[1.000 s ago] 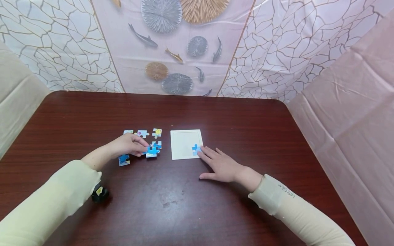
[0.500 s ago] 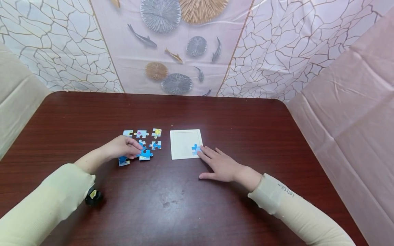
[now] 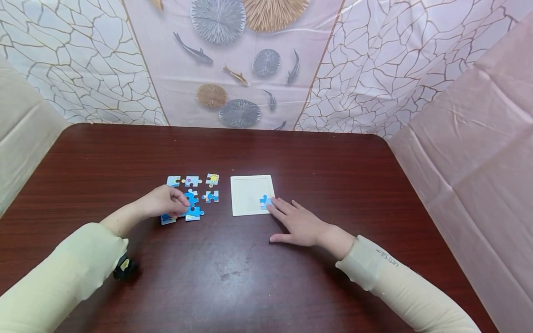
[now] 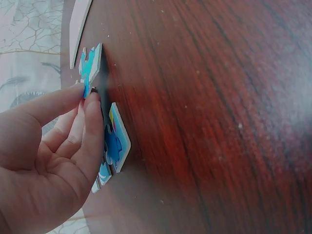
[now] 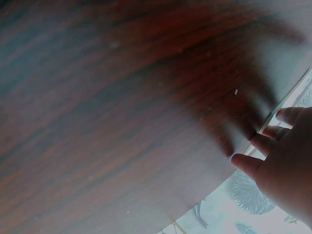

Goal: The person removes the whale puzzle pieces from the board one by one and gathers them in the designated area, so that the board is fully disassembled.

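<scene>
Between thumb and fingertips, my left hand pinches a blue puzzle piece. In the left wrist view this puzzle piece is tilted and stands off the table. Loose pieces lie around that hand: a blue one just beyond it and a corner one partly hidden under it. My right hand lies with fingers spread, its fingertips at the right edge of a white puzzle tray. One blue and white piece sits in the tray's lower right corner, partly covered by those fingertips.
Further loose pieces form rough rows left of the tray, among them a sun piece, a pale piece and a blue one. A small black object shows at the left wrist. Patterned cloth hangs behind the dark table.
My left hand has drawn back leftward with the pinched puzzle piece, then dipped slightly toward me, uncovering the pieces behind. The right hand and the tray have kept their places.
</scene>
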Demonstrator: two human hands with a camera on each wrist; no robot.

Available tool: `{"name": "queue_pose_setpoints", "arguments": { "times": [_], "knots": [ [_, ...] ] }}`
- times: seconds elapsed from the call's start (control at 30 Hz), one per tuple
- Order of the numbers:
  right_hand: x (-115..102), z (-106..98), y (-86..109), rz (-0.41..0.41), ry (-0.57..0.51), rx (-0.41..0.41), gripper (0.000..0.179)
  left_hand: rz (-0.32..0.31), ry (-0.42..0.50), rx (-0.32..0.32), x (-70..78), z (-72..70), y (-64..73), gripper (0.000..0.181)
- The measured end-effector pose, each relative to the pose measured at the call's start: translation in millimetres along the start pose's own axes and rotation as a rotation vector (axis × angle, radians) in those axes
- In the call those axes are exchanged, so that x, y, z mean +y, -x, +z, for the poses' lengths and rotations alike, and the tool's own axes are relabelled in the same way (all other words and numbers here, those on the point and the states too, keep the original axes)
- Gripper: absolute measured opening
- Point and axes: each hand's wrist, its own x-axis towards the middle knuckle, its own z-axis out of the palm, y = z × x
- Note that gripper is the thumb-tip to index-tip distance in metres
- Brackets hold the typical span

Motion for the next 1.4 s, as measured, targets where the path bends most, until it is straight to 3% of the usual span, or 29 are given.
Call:
{"name": "queue_pose_setpoints", "arguments": {
  "times": [0.23, 1.1, 1.4],
  "knots": [
    [0, 0, -0.2, 0.005, 0.000, -0.001, 0.082, 0.022, -0.068, 0.014, 3.6, 2.9, 3.5, 0.022],
    [-1, -2, -0.4, -0.018, 0.000, 0.016, 0.081, -0.008, -0.034, 0.027, 1.8, -6.7, 5.8, 0.028],
    [1, -1, -0.8, -0.009, -0.024, 0.025, 0.079, 0.026, -0.007, 0.017, 15.1, -1.4, -5.1, 0.030]
  ]
}}
